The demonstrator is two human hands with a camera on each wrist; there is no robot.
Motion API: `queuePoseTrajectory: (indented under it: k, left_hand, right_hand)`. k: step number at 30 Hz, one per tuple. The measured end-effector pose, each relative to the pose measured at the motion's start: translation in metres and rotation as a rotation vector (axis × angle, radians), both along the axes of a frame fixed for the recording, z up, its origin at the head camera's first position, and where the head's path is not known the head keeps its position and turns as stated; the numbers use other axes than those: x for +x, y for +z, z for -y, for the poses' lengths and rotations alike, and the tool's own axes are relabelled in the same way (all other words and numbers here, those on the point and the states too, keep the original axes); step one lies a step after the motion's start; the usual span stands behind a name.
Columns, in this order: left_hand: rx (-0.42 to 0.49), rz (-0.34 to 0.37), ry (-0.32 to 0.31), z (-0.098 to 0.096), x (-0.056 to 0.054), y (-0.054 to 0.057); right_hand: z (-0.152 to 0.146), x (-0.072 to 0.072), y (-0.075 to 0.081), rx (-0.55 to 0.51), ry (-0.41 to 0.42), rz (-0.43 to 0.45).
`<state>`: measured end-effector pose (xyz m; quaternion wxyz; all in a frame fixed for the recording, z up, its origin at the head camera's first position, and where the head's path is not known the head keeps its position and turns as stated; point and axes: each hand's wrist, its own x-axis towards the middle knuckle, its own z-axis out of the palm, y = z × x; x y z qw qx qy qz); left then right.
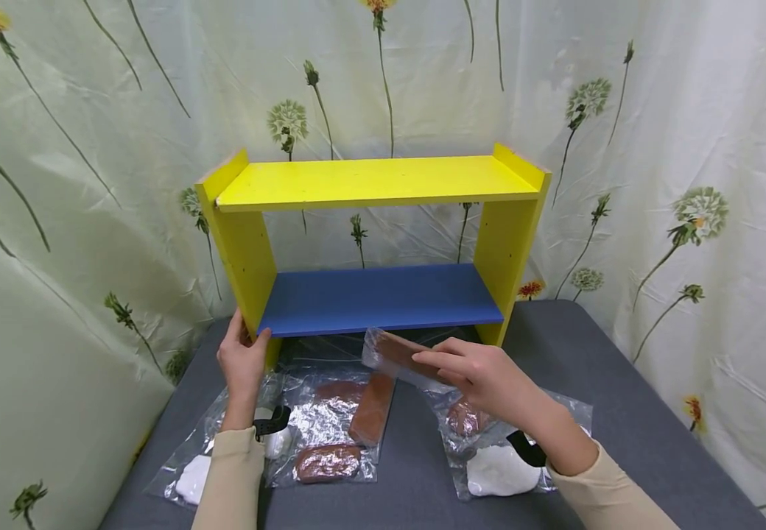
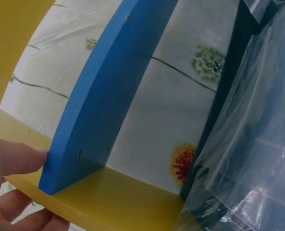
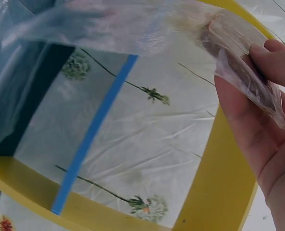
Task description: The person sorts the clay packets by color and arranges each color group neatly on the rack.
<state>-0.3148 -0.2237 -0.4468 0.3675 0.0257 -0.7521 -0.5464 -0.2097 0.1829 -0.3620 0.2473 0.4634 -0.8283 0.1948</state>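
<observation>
A small yellow shelf unit (image 1: 370, 180) with a blue lower board (image 1: 383, 294) stands upright on the table. My left hand (image 1: 244, 361) grips its left side panel at the front. In the left wrist view, the thumb (image 2: 24, 159) presses the end of the blue board and the other fingers lie outside the yellow panel. My right hand (image 1: 485, 375) pinches a flat brown slab (image 1: 399, 350) in clear plastic, held tilted in front of the blue board. The right wrist view shows this wrapped slab (image 3: 241, 57) between thumb and fingers, with loose film trailing from it.
Clear plastic bags lie on the dark grey table (image 1: 416, 471). Those at left hold brown pieces (image 1: 328, 462) and white lumps (image 1: 194, 478); the right one holds a brown piece (image 1: 465, 418) and a white lump (image 1: 502, 471). A flower-printed curtain (image 1: 661, 147) hangs behind the shelf unit.
</observation>
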Motion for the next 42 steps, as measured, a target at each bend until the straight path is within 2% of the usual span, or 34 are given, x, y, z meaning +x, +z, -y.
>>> queuePoseTrajectory:
  k: [8,24,37,42]
  left_hand:
    - [0.003,0.003,-0.010,0.000,-0.001,-0.002]
    - [0.000,0.011,-0.008,-0.002,0.001,0.000]
    - [-0.011,0.013,-0.001,0.000,0.000,0.001]
    - [-0.016,0.014,0.008,0.000,-0.001,0.001]
  right_hand:
    - [-0.003,-0.006,0.024,-0.023,-0.012,-0.005]
    - [-0.004,-0.015,0.061,-0.068,-0.031,-0.102]
    - [-0.003,-0.035,0.096,-0.182,0.000,-0.159]
    - [-0.004,-0.042,0.107,-0.245,0.012,-0.139]
